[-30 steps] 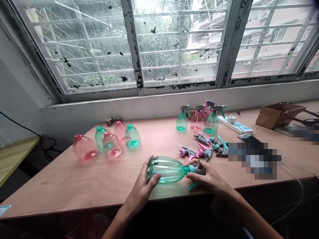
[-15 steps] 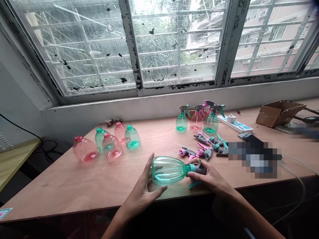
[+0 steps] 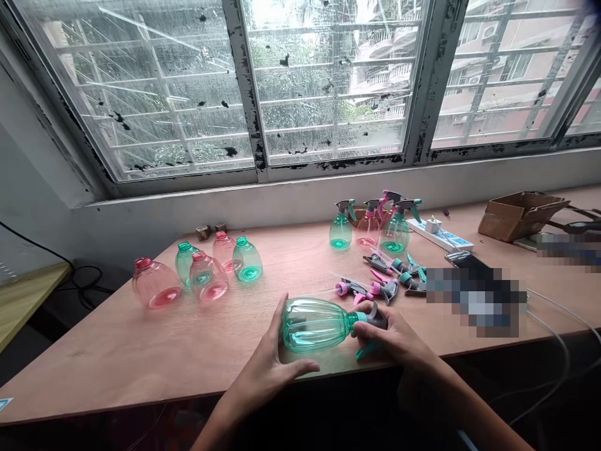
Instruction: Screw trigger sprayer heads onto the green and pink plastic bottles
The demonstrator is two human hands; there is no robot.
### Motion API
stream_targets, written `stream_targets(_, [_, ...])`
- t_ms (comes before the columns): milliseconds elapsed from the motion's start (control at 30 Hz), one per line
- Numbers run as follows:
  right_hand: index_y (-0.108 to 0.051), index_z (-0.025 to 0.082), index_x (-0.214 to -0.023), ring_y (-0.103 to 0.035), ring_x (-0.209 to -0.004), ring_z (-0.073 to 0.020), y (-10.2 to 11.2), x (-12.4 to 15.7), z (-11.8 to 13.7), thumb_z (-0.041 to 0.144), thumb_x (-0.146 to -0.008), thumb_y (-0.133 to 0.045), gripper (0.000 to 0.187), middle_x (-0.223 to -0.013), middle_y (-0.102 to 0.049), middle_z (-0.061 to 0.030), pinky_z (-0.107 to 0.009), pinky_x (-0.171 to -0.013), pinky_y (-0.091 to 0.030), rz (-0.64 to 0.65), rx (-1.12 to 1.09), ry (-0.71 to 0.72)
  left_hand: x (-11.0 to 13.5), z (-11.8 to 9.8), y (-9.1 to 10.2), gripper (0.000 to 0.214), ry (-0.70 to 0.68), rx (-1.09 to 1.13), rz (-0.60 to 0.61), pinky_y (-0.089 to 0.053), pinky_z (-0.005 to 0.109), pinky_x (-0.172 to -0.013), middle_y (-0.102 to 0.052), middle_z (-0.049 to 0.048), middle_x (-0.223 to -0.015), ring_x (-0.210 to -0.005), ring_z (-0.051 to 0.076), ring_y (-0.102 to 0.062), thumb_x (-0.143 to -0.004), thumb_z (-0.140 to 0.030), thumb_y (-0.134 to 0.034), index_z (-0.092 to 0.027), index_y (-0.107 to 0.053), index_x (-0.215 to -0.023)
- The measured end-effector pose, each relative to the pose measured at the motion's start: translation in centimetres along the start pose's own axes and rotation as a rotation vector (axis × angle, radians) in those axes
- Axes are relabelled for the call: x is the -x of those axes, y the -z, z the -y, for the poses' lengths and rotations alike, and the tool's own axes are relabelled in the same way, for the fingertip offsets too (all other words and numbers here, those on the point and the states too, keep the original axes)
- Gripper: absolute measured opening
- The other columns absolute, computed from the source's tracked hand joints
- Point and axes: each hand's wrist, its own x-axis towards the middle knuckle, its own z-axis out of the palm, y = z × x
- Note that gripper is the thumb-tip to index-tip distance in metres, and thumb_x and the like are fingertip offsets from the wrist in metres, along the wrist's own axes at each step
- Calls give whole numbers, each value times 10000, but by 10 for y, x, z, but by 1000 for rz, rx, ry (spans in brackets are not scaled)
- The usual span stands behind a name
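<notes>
A clear green spray bottle lies sideways in the air between my hands, its base to the left. My left hand cups the base end, fingers behind it and partly hidden, thumb stretched out below. At the neck, my right hand is closed around the grey and teal spray head. The head's teal trigger points down. Just beyond my right hand, several loose spray heads in pink, grey and teal lie on the table.
Several headless pink and green bottles stand on the left of the wooden table. Bottles with heads fitted stand at the back. To the right are a power strip, a cardboard box and a partly blurred dark device.
My left thumb has straightened and moved slightly away from the bottle. The bottle stays nearly where it was, with my right hand still on its head. The view has shifted slightly.
</notes>
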Motion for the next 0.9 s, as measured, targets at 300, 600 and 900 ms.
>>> stream_targets(300, [-558,180,-1023,-648,-634,-178,-3,-1,0,457,-829,-755,391,-676,-705,5,-302,-644,-541,2,-47,14,1,0,-1,994,-22,99,38,-335,513,-1174,-447,97,-1527,-1362,317,-491,-832,-232,-751,-359,-96,-1569])
stream_targets(600, [-551,172,-1044,-634,-641,-165,-1,1,1,425,-859,-737,364,-670,-698,7,-304,-654,-552,20,-18,36,2,-7,3,936,46,91,87,-310,455,-1198,-359,102,-1588,-1458,329,-337,-852,-310,-737,-278,-144,-1574])
stream_targets(900, [-547,167,-1058,-637,-627,-157,-1,0,-2,421,-857,-743,379,-658,-700,6,-297,-647,-547,18,-11,37,4,-2,3,1076,22,22,99,-242,474,-1221,-275,91,-1626,-1483,314,-284,-810,-280,-781,-329,-26,-1576])
